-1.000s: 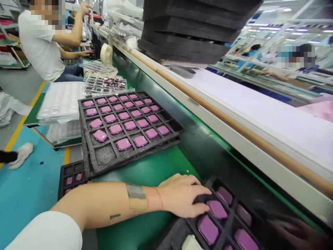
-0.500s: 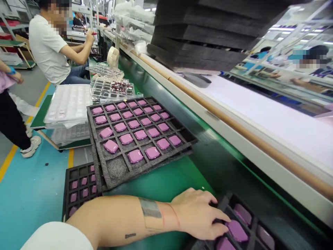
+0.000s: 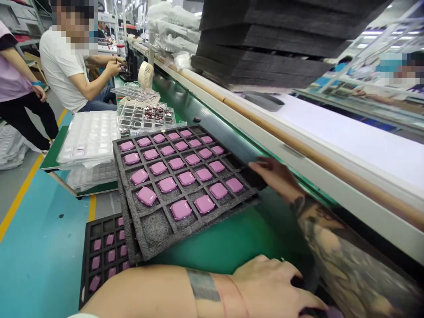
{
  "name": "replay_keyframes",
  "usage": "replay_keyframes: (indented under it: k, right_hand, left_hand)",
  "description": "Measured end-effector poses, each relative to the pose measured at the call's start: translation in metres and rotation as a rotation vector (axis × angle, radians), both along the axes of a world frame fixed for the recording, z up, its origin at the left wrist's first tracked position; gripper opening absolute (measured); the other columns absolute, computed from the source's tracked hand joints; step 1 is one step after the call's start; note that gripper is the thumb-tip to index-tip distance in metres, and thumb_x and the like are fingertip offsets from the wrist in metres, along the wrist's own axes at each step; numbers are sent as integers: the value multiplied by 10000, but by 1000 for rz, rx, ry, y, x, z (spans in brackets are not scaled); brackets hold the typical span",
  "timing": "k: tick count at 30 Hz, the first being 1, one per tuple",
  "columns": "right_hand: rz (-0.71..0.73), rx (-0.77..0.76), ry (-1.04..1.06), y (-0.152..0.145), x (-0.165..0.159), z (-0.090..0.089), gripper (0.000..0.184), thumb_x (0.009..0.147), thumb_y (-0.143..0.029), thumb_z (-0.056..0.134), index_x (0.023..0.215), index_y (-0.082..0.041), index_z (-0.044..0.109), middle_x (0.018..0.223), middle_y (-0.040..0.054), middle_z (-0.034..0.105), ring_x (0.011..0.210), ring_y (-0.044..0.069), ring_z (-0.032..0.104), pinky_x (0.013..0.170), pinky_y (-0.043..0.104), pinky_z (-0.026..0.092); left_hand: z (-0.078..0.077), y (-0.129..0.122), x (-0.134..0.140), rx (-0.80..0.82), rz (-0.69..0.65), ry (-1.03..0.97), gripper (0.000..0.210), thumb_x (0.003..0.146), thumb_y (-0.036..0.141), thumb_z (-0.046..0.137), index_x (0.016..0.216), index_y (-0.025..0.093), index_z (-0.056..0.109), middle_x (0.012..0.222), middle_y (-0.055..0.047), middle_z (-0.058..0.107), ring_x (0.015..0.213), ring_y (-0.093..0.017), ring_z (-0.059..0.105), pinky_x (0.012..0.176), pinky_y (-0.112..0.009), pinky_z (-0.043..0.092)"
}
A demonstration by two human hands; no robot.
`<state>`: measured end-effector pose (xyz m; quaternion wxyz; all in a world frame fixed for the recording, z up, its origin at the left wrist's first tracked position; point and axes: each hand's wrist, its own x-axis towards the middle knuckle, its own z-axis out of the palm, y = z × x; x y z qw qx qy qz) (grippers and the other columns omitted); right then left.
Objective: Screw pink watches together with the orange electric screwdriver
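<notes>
My left hand [image 3: 271,287] reaches over the bottom right corner, fingers bent and thumb tip low. Its fingertips are at a purple watch case [image 3: 334,312], of which only a sliver shows. My right hand [image 3: 273,174], on a tattooed arm, hovers by the right corner of a black foam tray [image 3: 155,227]. Motion smears its fingers, and whether they hold anything is not clear. Rows of rounded, squarish purple watch cases [image 3: 186,178] lie in the tray's compartments. The near left pocket and several pockets along the right side hold none.
A dark belt [image 3: 212,132] runs along the bench, with a small dark red piece [image 3: 197,119] on it. Black foam blocks [image 3: 265,48] are stacked above. A lower foam tray [image 3: 102,260], white plastic trays [image 3: 89,132] and a fan [image 3: 145,75] stand left. Two people are beyond.
My right hand has come into view from the right, beside the foam tray. My left hand has shifted right and down, nearly hiding the near tray. A small dark red piece now shows on the belt.
</notes>
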<state>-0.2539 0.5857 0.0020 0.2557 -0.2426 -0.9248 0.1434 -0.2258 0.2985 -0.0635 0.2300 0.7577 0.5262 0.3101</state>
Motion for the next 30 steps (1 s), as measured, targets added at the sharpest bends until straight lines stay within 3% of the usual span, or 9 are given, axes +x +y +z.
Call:
replay_keyframes:
  k: [3, 9, 14, 19, 22, 25, 27, 30]
  right_hand:
    - [-35, -26, -126, -8, 32, 0, 420, 1229, -530, 886, 1532, -246, 823, 1538, 122, 849, 1269, 286, 867, 1094, 510, 795]
    - [24, 80, -228, -87, 152, 15, 428, 1227, -573, 875, 1567, -317, 829, 1630, 127, 828, 1391, 322, 844, 1198, 555, 774]
    - [-23, 86, -270, -116, 195, 18, 468, 1229, -547, 878, 1590, -256, 811, 1604, 134, 836, 1380, 327, 854, 1208, 597, 770]
    - [-114, 58, -256, -110, 202, -1, 414, 1224, -541, 889, 1512, -248, 836, 1552, 125, 852, 1337, 311, 859, 1171, 569, 781]
    - [-149, 60, -222, -96, 168, -8, 429, 1223, -533, 892, 1533, -244, 828, 1578, 130, 842, 1349, 315, 857, 1170, 568, 781]
    - [-132, 72, -209, -95, 131, -3, 449, 1219, -525, 897, 1557, -240, 819, 1604, 134, 832, 1382, 326, 852, 1191, 583, 774]
    - [-90, 65, -228, -114, 128, 7, 435, 1220, -526, 897, 1536, -237, 825, 1576, 129, 843, 1355, 317, 859, 1178, 572, 777]
    - [-35, 31, -252, -174, 170, 32, 413, 1229, -558, 877, 1492, -242, 841, 1519, 120, 864, 1320, 306, 863, 1185, 574, 770]
  left_hand:
    - [5, 1, -3, -9, 7, 20, 560, 1238, 607, 797, 1730, 348, 859, 1636, -166, 838, 1603, -373, 823, 1193, -554, 766]
    - [17, -4, -12, -36, 5, 53, 588, 1249, 629, 835, 1738, 302, 841, 1635, -192, 830, 1596, -408, 810, 1264, -606, 740]
    - [23, -15, -17, -37, 2, 32, 550, 1258, 548, 902, 1695, 230, 799, 1744, -169, 782, 1542, -383, 811, 1317, -658, 724]
    - [26, -22, -17, -36, 12, 28, 507, 1261, 504, 907, 1674, 229, 808, 1751, -167, 778, 1544, -379, 812, 1318, -652, 729]
    - [30, -25, -19, -33, 16, 50, 505, 1262, 497, 908, 1677, 228, 807, 1743, -166, 783, 1532, -375, 819, 1308, -646, 737]
    - [38, -27, -21, -23, 32, 71, 486, 1263, 485, 909, 1660, 223, 814, 1715, -163, 799, 1503, -365, 833, 1286, -628, 751]
    - [42, -26, -23, -13, 36, 71, 465, 1264, 485, 909, 1636, 218, 822, 1681, -157, 815, 1468, -352, 846, 1262, -610, 762]
    - [46, -24, -27, -1, 40, 50, 437, 1262, 483, 912, 1596, 212, 834, 1635, -148, 833, 1423, -337, 858, 1230, -586, 774]
